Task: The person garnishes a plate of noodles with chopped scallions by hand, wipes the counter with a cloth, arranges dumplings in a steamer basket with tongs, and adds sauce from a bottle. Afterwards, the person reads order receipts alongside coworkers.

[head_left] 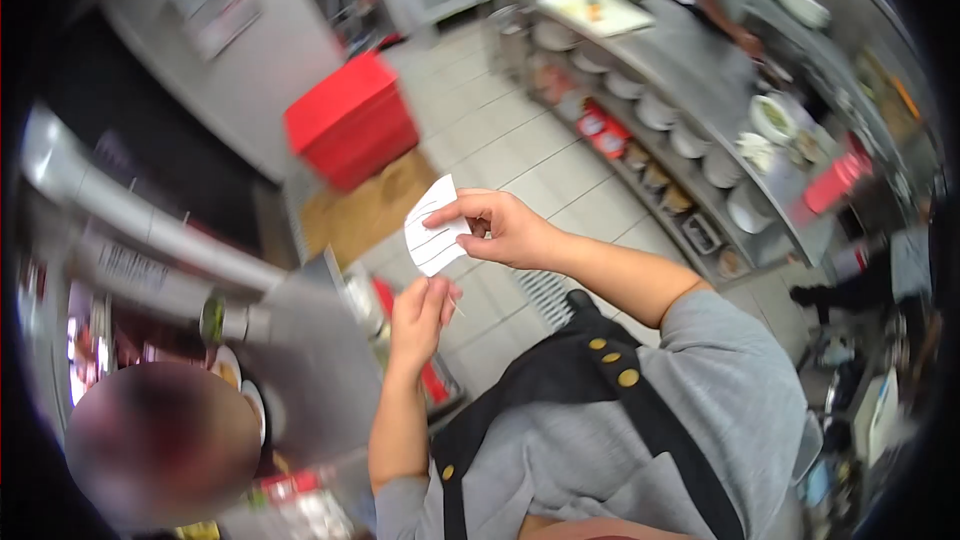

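My right hand (510, 230) pinches a white paper slip (434, 230) between thumb and fingers. Dark lines of print or writing run across the slip, too blurred to read. Just below its lower edge is my left hand (418, 315), with the fingers closed together. A thin pale sliver sticks out beside those fingertips; what it is, I cannot make out. Both hands are raised in front of my black apron (540, 370), above the floor.
A red bin (350, 120) stands on brown cardboard (370, 205) ahead. Steel shelving with stacked bowls (655, 110) and a cutting board (595, 12) is at right. A steel counter (325, 360) lies at left, with a person (165, 445) beyond. Another person's arm (725, 20) reaches over the far counter.
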`<act>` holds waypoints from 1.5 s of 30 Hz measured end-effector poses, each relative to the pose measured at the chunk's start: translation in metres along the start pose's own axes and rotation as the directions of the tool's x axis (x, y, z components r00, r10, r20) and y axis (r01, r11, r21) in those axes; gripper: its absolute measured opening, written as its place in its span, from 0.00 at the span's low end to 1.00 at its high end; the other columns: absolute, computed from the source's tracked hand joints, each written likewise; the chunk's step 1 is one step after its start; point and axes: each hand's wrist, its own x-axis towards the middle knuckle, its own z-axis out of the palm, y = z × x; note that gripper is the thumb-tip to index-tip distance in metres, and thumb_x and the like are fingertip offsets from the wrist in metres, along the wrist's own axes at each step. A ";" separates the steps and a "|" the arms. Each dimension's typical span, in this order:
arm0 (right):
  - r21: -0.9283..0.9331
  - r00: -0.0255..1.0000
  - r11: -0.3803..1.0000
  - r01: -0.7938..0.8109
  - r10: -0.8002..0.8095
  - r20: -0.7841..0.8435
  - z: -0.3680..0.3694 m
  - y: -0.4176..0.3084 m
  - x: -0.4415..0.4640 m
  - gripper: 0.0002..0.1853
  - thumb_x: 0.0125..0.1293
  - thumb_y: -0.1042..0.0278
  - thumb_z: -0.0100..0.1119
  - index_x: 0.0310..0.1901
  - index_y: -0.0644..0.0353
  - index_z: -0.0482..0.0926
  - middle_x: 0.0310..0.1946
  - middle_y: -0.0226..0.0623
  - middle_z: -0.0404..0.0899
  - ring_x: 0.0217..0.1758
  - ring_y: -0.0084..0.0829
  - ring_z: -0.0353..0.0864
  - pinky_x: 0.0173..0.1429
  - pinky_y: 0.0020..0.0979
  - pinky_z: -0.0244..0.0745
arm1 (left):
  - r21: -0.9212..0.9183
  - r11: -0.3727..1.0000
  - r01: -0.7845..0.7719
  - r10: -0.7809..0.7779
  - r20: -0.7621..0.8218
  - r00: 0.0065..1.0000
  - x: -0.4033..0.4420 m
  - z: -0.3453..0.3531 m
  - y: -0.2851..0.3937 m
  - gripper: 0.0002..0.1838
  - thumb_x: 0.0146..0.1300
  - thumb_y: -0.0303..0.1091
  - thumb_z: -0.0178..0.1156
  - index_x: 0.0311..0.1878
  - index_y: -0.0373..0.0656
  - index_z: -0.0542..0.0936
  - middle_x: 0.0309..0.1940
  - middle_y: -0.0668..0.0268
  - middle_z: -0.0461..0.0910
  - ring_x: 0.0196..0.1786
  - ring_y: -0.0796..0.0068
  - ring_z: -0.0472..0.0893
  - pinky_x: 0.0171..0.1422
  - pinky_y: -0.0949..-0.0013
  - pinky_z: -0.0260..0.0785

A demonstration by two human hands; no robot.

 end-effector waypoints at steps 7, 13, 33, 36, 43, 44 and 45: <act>-0.668 0.745 0.732 -0.131 -0.372 -0.554 -0.342 0.013 -0.047 0.22 0.56 0.89 0.49 0.49 0.60 0.82 0.43 0.43 0.78 0.50 0.38 0.79 0.56 0.32 0.72 | 0.703 0.681 -0.205 0.180 0.111 0.977 0.127 0.115 -0.076 0.22 0.62 0.27 0.58 0.61 0.42 0.74 0.63 0.46 0.64 0.67 0.51 0.61 0.66 0.47 0.58; -0.804 0.521 0.376 -0.461 -0.619 -0.588 -0.627 -0.006 -0.080 0.10 0.60 0.83 0.56 0.38 0.60 0.84 0.38 0.44 0.79 0.42 0.43 0.81 0.48 0.37 0.76 | 0.740 0.643 0.196 -0.184 -0.099 0.978 0.177 0.196 -0.181 0.33 0.55 0.35 0.67 0.66 0.49 0.71 0.77 0.51 0.44 0.78 0.38 0.37 0.72 0.30 0.45; -0.431 0.141 0.544 -0.720 -0.493 -0.858 -1.012 -0.043 0.048 0.20 0.52 0.75 0.65 0.49 0.51 0.86 0.46 0.43 0.86 0.48 0.36 0.86 0.55 0.35 0.78 | 0.445 0.469 0.763 -0.658 -0.401 0.638 0.088 0.199 -0.326 0.23 0.52 0.39 0.68 0.52 0.39 0.81 0.50 0.47 0.80 0.57 0.51 0.79 0.62 0.57 0.71; -0.514 0.204 0.342 -0.787 -0.642 -0.739 -1.037 -0.026 0.045 0.21 0.54 0.69 0.64 0.53 0.51 0.84 0.51 0.45 0.83 0.55 0.41 0.83 0.61 0.37 0.74 | 0.326 0.350 0.878 -0.793 -0.397 0.463 0.043 0.200 -0.333 0.20 0.53 0.38 0.66 0.48 0.39 0.83 0.47 0.49 0.83 0.53 0.52 0.82 0.58 0.56 0.73; -0.216 0.308 -0.223 -0.950 -0.575 -0.758 -0.906 0.092 0.087 0.28 0.59 0.37 0.59 0.51 0.50 0.82 0.46 0.39 0.84 0.51 0.45 0.83 0.51 0.50 0.77 | 0.567 0.148 0.810 -0.903 -0.256 0.344 0.075 0.187 -0.301 0.16 0.59 0.36 0.58 0.49 0.41 0.83 0.51 0.51 0.82 0.54 0.55 0.82 0.57 0.54 0.74; -0.266 0.413 -0.320 -0.910 -0.624 -0.664 -0.911 0.137 0.088 0.28 0.58 0.36 0.60 0.51 0.49 0.83 0.46 0.40 0.85 0.49 0.45 0.84 0.51 0.50 0.77 | 0.581 0.169 0.796 -0.902 -0.234 0.363 0.099 0.181 -0.297 0.16 0.60 0.35 0.57 0.49 0.41 0.83 0.51 0.52 0.82 0.55 0.55 0.82 0.57 0.54 0.74; -0.272 0.346 -0.215 -0.938 -0.517 -0.783 -0.898 0.165 0.105 0.29 0.56 0.35 0.61 0.50 0.50 0.83 0.48 0.41 0.85 0.50 0.45 0.84 0.50 0.51 0.76 | 0.570 0.220 0.792 -0.885 -0.225 0.408 0.130 0.183 -0.295 0.16 0.61 0.35 0.56 0.49 0.42 0.83 0.51 0.52 0.82 0.55 0.56 0.82 0.57 0.54 0.74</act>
